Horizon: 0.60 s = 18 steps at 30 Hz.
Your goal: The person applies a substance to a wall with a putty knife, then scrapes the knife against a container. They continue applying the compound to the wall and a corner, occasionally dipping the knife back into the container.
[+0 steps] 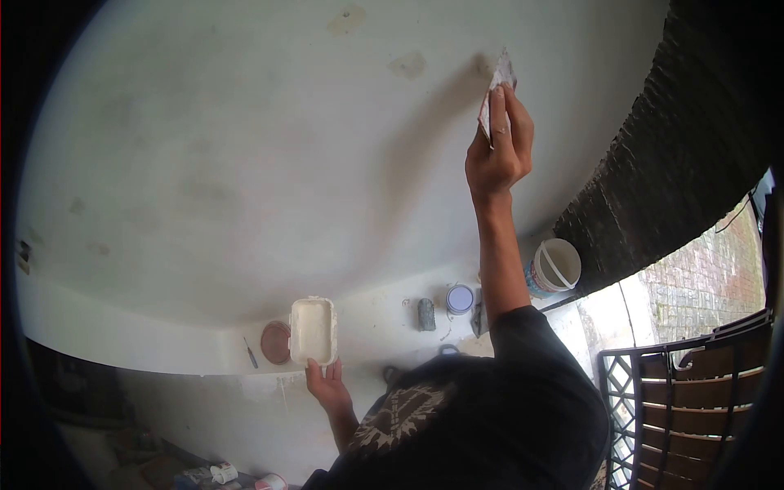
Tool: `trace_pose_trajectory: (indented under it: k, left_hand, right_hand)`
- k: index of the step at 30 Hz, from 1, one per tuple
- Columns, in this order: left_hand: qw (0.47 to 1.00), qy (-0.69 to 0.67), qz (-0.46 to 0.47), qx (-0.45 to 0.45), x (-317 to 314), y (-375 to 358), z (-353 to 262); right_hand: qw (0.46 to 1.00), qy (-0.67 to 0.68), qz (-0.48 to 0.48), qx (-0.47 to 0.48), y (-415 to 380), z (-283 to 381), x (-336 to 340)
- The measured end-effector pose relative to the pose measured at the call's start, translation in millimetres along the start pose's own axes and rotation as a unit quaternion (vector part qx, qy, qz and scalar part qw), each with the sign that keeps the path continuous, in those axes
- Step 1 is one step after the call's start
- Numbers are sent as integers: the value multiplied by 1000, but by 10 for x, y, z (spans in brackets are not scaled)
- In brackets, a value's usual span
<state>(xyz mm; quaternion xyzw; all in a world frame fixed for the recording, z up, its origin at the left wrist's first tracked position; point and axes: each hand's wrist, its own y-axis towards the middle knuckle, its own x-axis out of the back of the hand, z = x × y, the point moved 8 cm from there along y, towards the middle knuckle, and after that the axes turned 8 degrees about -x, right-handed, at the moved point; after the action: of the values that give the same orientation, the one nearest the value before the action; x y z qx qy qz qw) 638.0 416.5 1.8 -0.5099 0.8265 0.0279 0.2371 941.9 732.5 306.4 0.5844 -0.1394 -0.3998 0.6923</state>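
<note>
The scraper (500,82) sits high on the right of the wall (245,147), its blade tip against the plaster just beside a brownish patch (407,64). The right hand (498,147) grips it with fingers pressed together around the handle, arm stretched well up. At that reach the blade angle looks hard to control, so I judge it could dig in and gouge the surface, or skid off and leave a ridge.

Lower and nearer, the left hand (327,384) holds a white tray (314,331) by its near edge, fingers curled under the rim and thumb on top. Held at one end only, the tray could tip and spill onto the ledge (376,314).

On that ledge, a round lid (275,341) touches the tray's left side, a thin tool (251,353) lies further left, and a tin (459,299) and bucket (555,267) stand to the right, near the raised forearm; a dropped elbow might knock them.
</note>
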Motion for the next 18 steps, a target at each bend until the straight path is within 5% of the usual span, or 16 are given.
trace_pose_trajectory:
  k: [4,18]
  left_hand:
    - [1000,10,-5,1,-26,-22,-11]
    - [1000,16,10,10,-112,-78,28]
  right_hand:
    - [995,-15,98,-15,-245,-3,-418]
    - [991,-5,136,-17,-363,122,-510]
